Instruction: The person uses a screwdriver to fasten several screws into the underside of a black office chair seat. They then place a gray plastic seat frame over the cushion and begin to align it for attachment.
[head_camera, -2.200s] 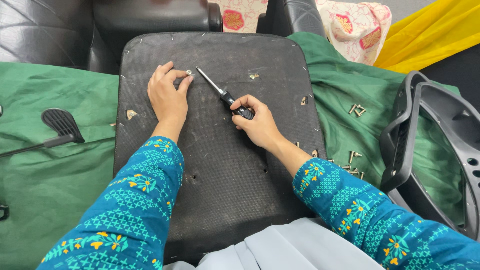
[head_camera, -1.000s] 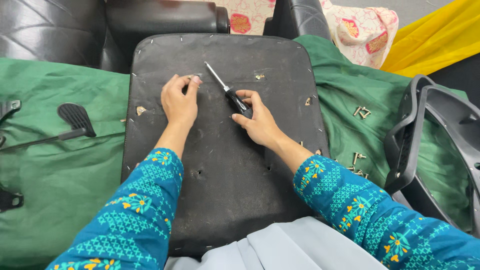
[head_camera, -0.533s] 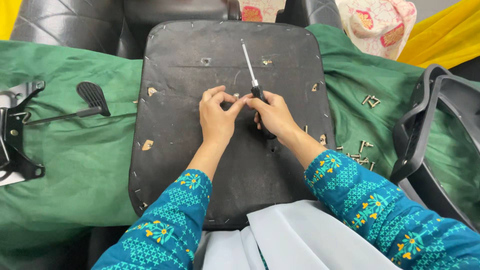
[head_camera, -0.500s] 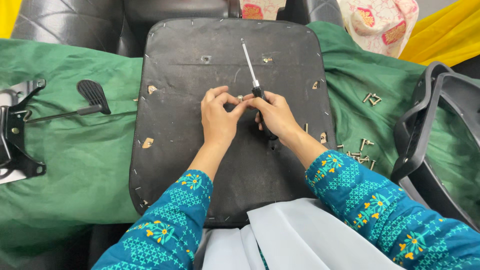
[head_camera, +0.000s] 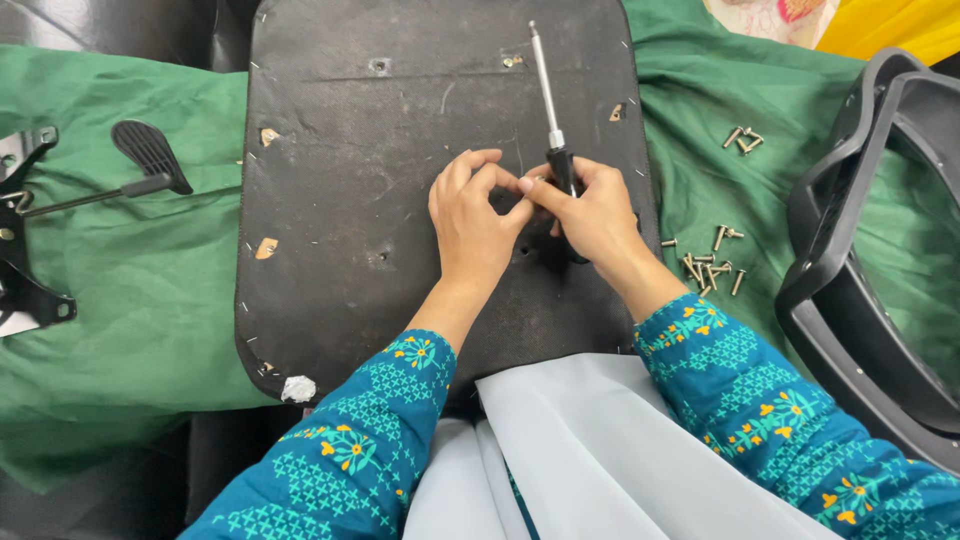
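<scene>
A black seat base (head_camera: 360, 200) lies upside down in front of me on a green cloth (head_camera: 130, 290). My right hand (head_camera: 598, 215) grips the black handle of a screwdriver (head_camera: 548, 105), whose metal shaft points away from me over the seat base. My left hand (head_camera: 472, 220) rests on the base just left of it, fingertips pinched together against the right hand's fingertips. Whether a small part sits between the fingers is hidden.
Loose screws (head_camera: 712, 265) lie on the cloth right of the base, a few more screws (head_camera: 742, 138) further back. A black plastic chair frame (head_camera: 860, 260) stands at the right. A lever with a black paddle (head_camera: 150, 160) and a metal bracket (head_camera: 25, 240) lie at the left.
Both hands came nearer to me and met at the middle of the base. The left hand left the far-left screw hole. The screwdriver now points straight away instead of slanting left.
</scene>
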